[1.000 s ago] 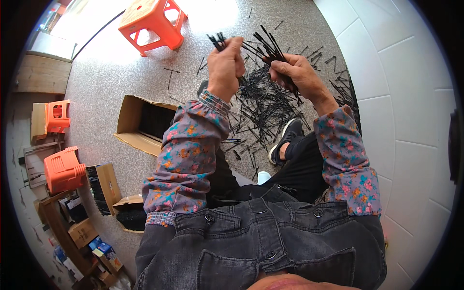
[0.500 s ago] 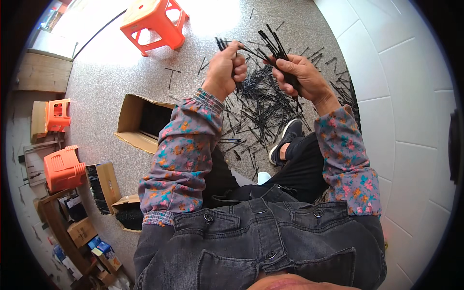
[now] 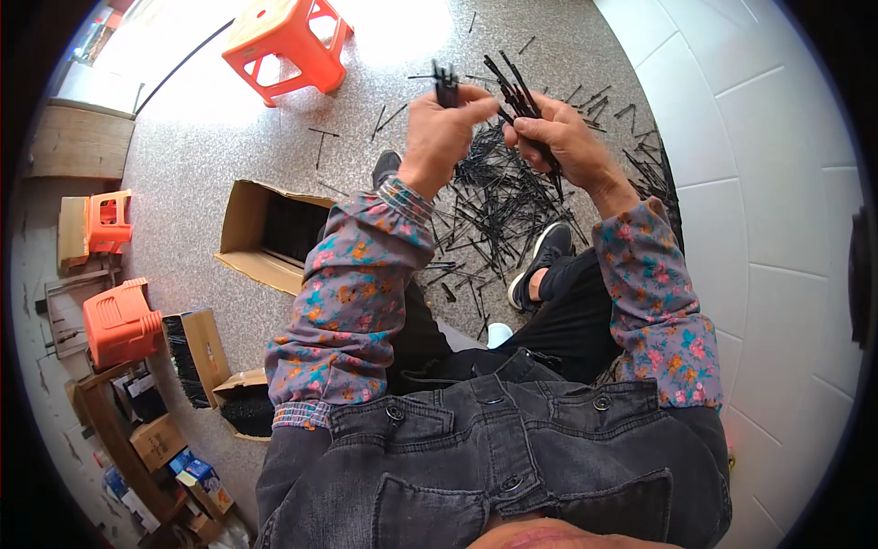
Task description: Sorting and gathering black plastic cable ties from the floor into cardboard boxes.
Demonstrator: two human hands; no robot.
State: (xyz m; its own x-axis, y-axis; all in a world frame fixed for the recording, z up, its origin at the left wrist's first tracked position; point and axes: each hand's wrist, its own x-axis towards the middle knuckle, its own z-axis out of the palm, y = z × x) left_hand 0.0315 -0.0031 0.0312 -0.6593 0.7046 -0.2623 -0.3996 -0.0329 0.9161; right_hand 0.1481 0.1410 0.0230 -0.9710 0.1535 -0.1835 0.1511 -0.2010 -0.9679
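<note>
My left hand is closed round a bundle of thin black sticks, whose upper ends stick out above the fist. Beside it, my right hand grips a second, looser bundle of black sticks, fanned out at the top and poking out below the palm. The fingertips of my left hand reach to the right-hand bundle and appear to touch it. Under both hands a tangled heap of the same black sticks lies on the speckled floor. What exactly the sticks are I cannot make out.
An open cardboard box with a dark inside stands left of my knees. Smaller boxes with black contents sit nearer. An orange stool is at the far left, more orange stools along the left. A white tiled wall rises on the right.
My left hand has turned and moved right, bringing its fingertips against the right hand's bundle. The right hand has shifted only slightly. A shoe now shows beside my left wrist.
</note>
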